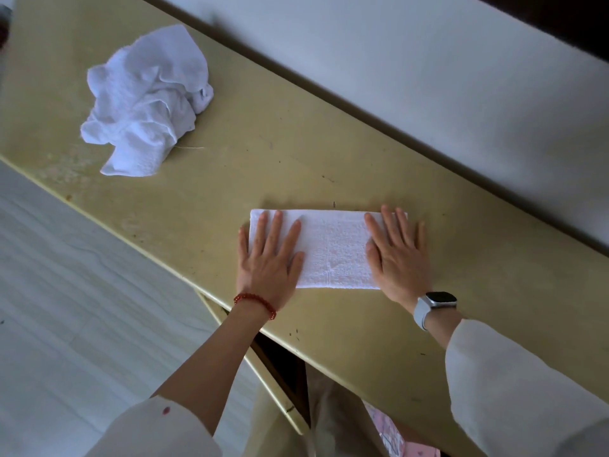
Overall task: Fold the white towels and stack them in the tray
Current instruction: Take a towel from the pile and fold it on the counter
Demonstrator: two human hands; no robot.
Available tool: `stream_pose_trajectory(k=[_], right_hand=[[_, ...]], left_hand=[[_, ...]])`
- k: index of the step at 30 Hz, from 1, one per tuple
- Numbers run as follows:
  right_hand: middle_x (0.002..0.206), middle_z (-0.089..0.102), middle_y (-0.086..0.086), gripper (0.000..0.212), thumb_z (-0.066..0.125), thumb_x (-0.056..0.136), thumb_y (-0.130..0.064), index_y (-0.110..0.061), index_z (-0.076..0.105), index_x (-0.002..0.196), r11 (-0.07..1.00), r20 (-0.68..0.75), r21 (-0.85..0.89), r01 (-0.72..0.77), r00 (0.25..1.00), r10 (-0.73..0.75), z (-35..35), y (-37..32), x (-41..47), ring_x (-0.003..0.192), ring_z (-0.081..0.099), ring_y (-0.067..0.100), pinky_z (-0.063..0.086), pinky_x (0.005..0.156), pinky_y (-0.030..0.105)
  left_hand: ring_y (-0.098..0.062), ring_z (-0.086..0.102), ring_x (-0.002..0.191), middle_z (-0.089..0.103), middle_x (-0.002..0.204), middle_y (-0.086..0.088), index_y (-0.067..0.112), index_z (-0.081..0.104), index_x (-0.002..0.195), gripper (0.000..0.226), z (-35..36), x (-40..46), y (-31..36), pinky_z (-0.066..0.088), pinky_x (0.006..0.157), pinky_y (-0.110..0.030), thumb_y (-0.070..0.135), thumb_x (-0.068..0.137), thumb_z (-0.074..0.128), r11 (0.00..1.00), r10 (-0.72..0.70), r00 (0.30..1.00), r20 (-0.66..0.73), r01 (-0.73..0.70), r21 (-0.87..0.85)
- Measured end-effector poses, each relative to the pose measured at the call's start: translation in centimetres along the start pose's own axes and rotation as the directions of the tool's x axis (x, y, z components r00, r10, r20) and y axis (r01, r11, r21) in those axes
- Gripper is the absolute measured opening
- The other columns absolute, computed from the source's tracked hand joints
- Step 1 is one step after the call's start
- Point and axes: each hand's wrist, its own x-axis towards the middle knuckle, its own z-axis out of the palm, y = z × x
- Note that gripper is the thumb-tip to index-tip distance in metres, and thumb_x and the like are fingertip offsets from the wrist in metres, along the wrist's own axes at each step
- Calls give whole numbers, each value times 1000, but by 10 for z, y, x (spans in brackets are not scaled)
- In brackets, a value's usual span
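Stage: one white towel mid-fold; both hands flatten it on the table (296, 153).
Folded towel (333, 249): long narrow strip, flat, near the table's front edge, edges fairly square.
Left hand (270, 255): fingers straight & spread wide, palm down on the strip's left end; holds nothing, just presses. Little finger looks to hang off the towel's left edge.
Right hand (398, 255): same, flat & spread, pressing the right end; its outer finger is past the towel's right edge.
Crumpled towels (145, 100): loose white heap well apart, far left of the table, untouched; can't tell how many pcs are in it.
Tray: not in view, so no stack can be checked.
Done so far: judging by shape, at least one lengthwise fold made & smoothed.
Left to do: prob. fold the strip shorter, move it to the tray, then fold the heap too.
Progress est.: early; nothing visibly stacked yet.
Other: red bead bracelet (255, 305) on left wrist, smartwatch (435, 305) on right.
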Motion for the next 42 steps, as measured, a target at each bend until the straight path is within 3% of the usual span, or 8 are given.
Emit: stream_pose_trajectory(k=[4,9,21,24,27,31,36,42], right_hand=[[143,40,13,48,25,90,-33,-20,40,134,1000,28,-14,-12,1000,13,-15,-8,5,133,35,32,22,103,64],[141,42,10,48,28,88,-32,-20,44,131,961,112,-19,276,956,-272,-21,-32,8,133,37,32,26,103,63],[104,58,1,42,33,81,-41,-28,55,114,965,48,-59,255,966,-253,-32,-42,-17,84,58,24,45,71,39],[92,58,0,34,37,84,-41,-25,64,97,953,-9,-17,303,953,-303,-34,-51,-31,77,58,20,44,72,37],[85,58,-1,32,40,84,-35,-21,66,72,957,-82,86,277,959,-270,-36,-60,-19,76,57,20,42,74,36],[93,62,7,33,34,84,-24,-12,65,90,939,-62,236,249,968,-241,-39,-83,26,83,60,30,49,67,38],[133,47,8,42,43,90,-10,-13,43,133,910,158,217,354,907,-390,-39,-111,78,116,44,30,42,94,42],[113,44,7,28,46,83,-9,-11,47,111,915,364,128,383,840,-403,-48,-125,107,107,41,23,45,83,39]], left_hand=[[-32,38,132,43,141,-16,13,53,127,45,-11,-6,-6,27,103,-61,26,90,31,987,-46,998,-37,40,-154],[-27,46,128,50,137,-8,22,44,129,40,-13,-25,-20,34,97,-64,29,92,34,982,176,984,-39,-173,68],[-36,52,120,55,132,-10,31,44,129,45,-40,9,-64,37,86,-70,42,86,37,964,2,988,153,-43,264],[-37,47,125,50,135,-14,23,56,126,49,-47,18,-70,30,94,-69,39,80,63,985,-95,992,86,81,153],[-30,39,128,44,137,-11,16,51,129,48,-51,11,-62,21,107,-52,34,85,61,935,-330,944,21,330,-131],[-27,43,116,51,122,-8,13,54,119,41,-51,2,-55,30,97,-39,34,84,61,792,-535,841,78,532,-299],[-27,45,114,56,117,-9,10,47,117,36,-52,10,-48,35,92,-36,26,86,57,758,-508,825,247,564,-328],[-25,49,111,59,114,-6,12,48,118,34,-54,20,-51,38,95,-36,12,85,54,745,-468,831,301,555,-371]])
